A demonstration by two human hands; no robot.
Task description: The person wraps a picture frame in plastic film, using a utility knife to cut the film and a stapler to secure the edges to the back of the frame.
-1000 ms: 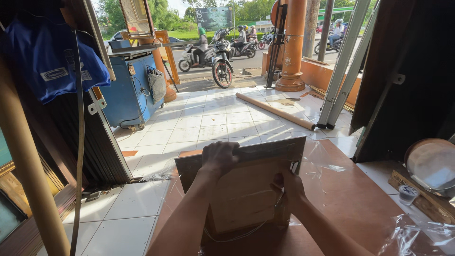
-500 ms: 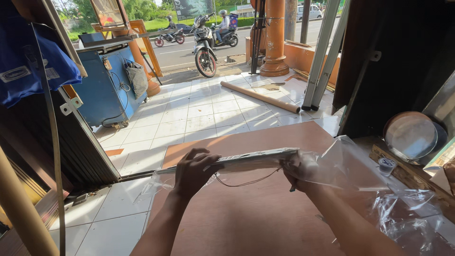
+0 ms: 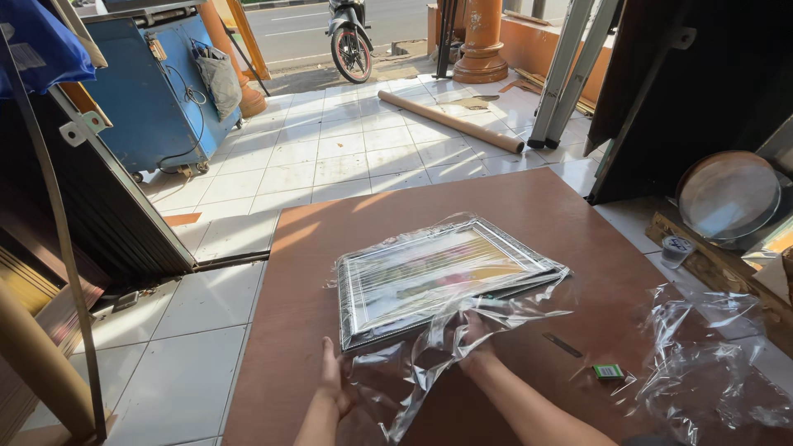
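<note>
Silver-edged rectangular picture frame (image 3: pixel 442 277) lay flat on the brown counter (image 3: pixel 545 215), sheathed in crinkled clear plastic wrap (image 3: pixel 429 347). Left hand (image 3: pixel 333 381) pressed open beside its near edge; right hand (image 3: pixel 475 343) gripped loose film. A snagged pull would probably tear the thin wrap.

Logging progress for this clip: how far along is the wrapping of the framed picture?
Done: the framed picture lies flat, face up, on the brown board, with clear plastic film over it. In hand: left hand and right hand are at its near edge among loose film. Left: the film is bunched and unsealed there; more crumpled film lies at right.
</note>
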